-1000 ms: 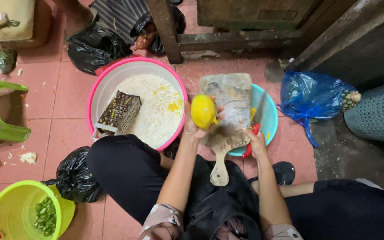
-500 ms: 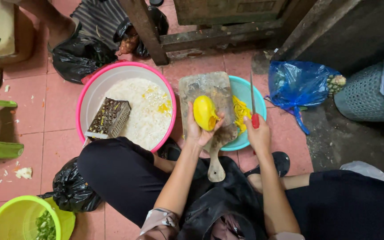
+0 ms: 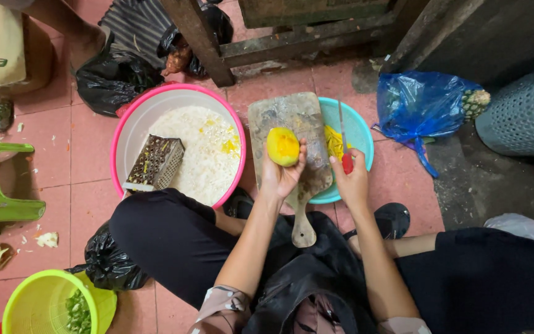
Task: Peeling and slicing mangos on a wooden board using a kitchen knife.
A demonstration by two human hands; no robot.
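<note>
Pink tiled floor (image 3: 94, 154), left hand (image 3: 279, 176) cupping peeled yellow fruit (image 3: 283, 146), right hand (image 3: 352, 182) gripping knife (image 3: 344, 145) (red handle).

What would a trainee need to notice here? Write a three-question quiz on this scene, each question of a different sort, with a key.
1. True or false: the left hand holds a yellow peeled fruit above the wooden cutting board.
2. What does the right hand hold? A) a spoon B) a red-handled knife C) a grater
3. Fill in: the metal grater lies in the ______ basin of white shreds.

Key: 1 true; 2 B; 3 pink
</note>
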